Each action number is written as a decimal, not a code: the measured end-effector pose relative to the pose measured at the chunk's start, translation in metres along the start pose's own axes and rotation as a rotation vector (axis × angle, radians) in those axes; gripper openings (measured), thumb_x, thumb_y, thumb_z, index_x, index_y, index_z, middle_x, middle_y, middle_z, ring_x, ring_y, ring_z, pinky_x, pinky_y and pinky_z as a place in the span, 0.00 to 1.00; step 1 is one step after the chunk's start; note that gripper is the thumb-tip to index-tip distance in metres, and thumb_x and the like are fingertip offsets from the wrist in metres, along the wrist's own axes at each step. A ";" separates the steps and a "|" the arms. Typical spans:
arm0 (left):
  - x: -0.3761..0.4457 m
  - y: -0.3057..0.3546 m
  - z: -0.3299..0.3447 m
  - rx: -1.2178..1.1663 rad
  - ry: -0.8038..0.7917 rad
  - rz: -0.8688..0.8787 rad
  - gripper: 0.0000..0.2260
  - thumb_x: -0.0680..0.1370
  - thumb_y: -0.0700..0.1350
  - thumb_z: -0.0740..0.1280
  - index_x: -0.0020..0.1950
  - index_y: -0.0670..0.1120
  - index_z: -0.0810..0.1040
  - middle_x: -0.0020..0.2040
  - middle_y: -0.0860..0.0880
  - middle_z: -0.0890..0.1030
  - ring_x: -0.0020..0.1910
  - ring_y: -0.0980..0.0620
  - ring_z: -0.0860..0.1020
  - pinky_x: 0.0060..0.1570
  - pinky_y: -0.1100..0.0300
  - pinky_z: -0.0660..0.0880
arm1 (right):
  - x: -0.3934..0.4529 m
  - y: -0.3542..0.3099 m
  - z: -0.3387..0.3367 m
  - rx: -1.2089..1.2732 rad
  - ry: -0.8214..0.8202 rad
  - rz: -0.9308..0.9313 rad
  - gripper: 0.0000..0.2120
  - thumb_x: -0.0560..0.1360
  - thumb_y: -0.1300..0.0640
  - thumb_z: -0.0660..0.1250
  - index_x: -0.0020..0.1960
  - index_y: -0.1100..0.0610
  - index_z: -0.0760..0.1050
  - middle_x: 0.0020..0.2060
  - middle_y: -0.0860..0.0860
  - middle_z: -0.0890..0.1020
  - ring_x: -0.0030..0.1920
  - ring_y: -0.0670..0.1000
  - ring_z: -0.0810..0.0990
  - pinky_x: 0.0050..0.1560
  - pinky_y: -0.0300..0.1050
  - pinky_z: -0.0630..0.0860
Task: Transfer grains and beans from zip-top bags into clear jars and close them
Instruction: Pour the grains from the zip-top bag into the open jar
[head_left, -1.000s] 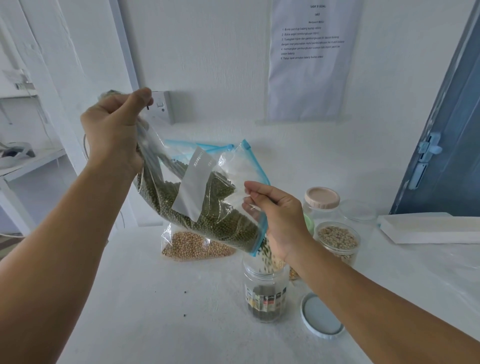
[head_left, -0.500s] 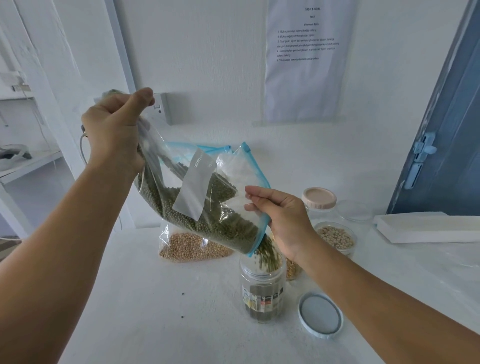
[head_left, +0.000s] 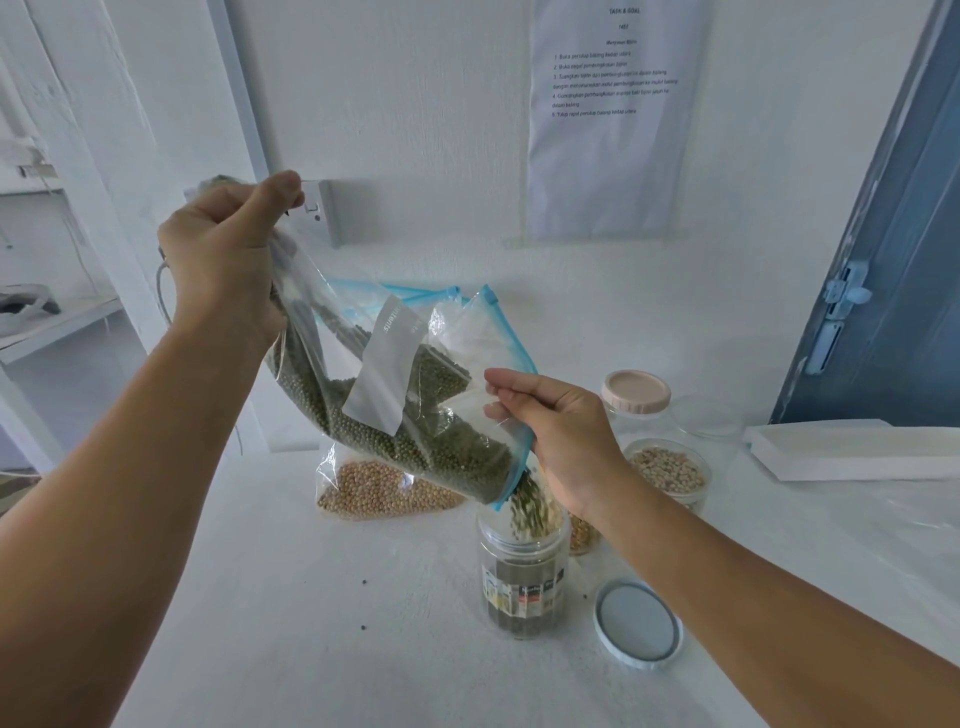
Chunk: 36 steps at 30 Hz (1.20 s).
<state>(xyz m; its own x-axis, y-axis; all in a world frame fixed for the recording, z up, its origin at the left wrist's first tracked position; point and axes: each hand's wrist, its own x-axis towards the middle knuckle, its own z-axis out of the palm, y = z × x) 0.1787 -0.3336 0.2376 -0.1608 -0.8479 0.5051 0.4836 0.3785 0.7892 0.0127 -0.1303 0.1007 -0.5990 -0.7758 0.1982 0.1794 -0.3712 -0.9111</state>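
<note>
Green beans (head_left: 415, 447) fill a zip-top bag (head_left: 395, 395) held slanted over the tabletop (head_left: 291, 597), and a stream of them drops from its lowest corner into the open jar (head_left: 522, 577) standing near the front middle. From the head camera, the left hand (head_left: 223, 260) grips the bag's closed bottom end high up, fingers curled tight round the bunched plastic. The right hand (head_left: 563, 441) pinches the blue zip edge low down, thumb and fingers clamped on it just above the jar mouth. The bag's long axis runs from upper left down to lower right, so the right hand is the nearer one to the jar and steers the spout. A loose lid (head_left: 638, 627) lies just right of the jar. Behind it stand a jar of pale grain (head_left: 670, 475) and a capped jar (head_left: 635, 397); a second bag (head_left: 384, 493) rests toward the back.
</note>
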 end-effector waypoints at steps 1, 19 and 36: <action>0.000 0.000 0.000 0.001 -0.002 -0.001 0.09 0.70 0.45 0.82 0.31 0.49 0.85 0.33 0.50 0.80 0.31 0.49 0.72 0.42 0.51 0.72 | 0.000 0.000 0.000 0.005 0.001 0.002 0.13 0.79 0.71 0.68 0.52 0.57 0.87 0.49 0.54 0.88 0.46 0.51 0.87 0.52 0.38 0.82; 0.009 -0.013 -0.018 -0.036 0.112 -0.079 0.13 0.71 0.42 0.81 0.30 0.49 0.83 0.33 0.50 0.81 0.27 0.53 0.73 0.33 0.60 0.72 | 0.008 0.002 0.014 0.081 -0.029 0.037 0.13 0.79 0.71 0.68 0.49 0.58 0.88 0.48 0.56 0.87 0.46 0.53 0.84 0.53 0.43 0.83; 0.016 -0.021 -0.012 -0.066 0.071 -0.078 0.08 0.68 0.46 0.83 0.35 0.47 0.86 0.37 0.43 0.78 0.42 0.41 0.72 0.44 0.47 0.74 | 0.007 0.007 0.004 0.071 0.008 0.028 0.11 0.79 0.70 0.68 0.52 0.59 0.87 0.50 0.58 0.87 0.48 0.52 0.84 0.53 0.42 0.83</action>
<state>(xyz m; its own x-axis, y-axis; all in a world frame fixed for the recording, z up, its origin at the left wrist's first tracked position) 0.1763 -0.3595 0.2249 -0.1405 -0.8988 0.4152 0.5282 0.2866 0.7993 0.0123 -0.1404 0.0973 -0.5991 -0.7824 0.1702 0.2506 -0.3852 -0.8882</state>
